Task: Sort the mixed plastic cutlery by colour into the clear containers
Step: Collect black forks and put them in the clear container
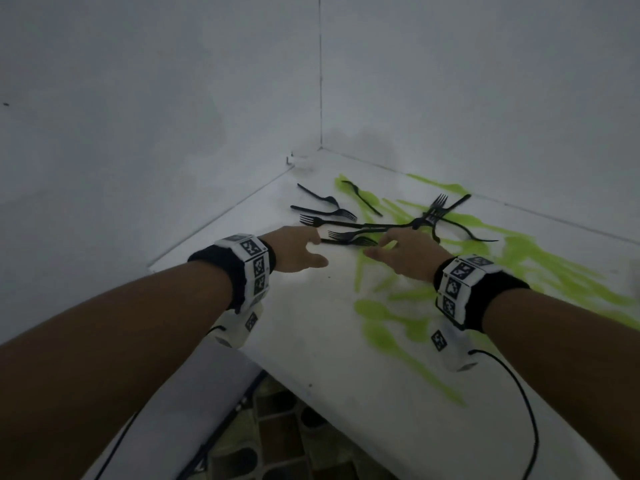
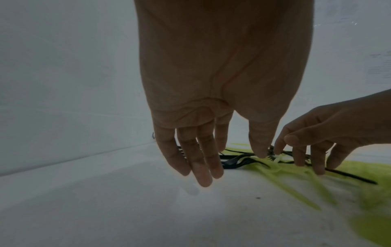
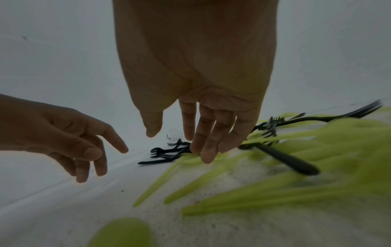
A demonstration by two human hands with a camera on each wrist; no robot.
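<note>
1. Roughly eight black forks [image 1: 346, 223] lie far on the white table [image 1: 329, 341]; green cutlery [image 1: 519, 271], right, too blurred to count.
2. Left hand [image 1: 294, 249] spread, hovering, empty.
3. Right hand [image 1: 405, 254] fingers [image 3: 208, 150] straight, touching black forks and green pieces.

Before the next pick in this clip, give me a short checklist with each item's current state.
1. Left hand free to grasp: ok, fingers relaxed, holding nothing.
2. Right hand free: ok, fingers extended, tips down at the black forks; no grip shown.
3. Colours separable: not ok, black forks overlap the green cutlery and several black pieces cross in a tangle.
4. Clear containers within reach: cannot tell, none appears in any view.
5. Green pieces identifiable by type: cannot tell, they are blurred.
6. White table space in front of the hands: ok, bare patch there.
</note>
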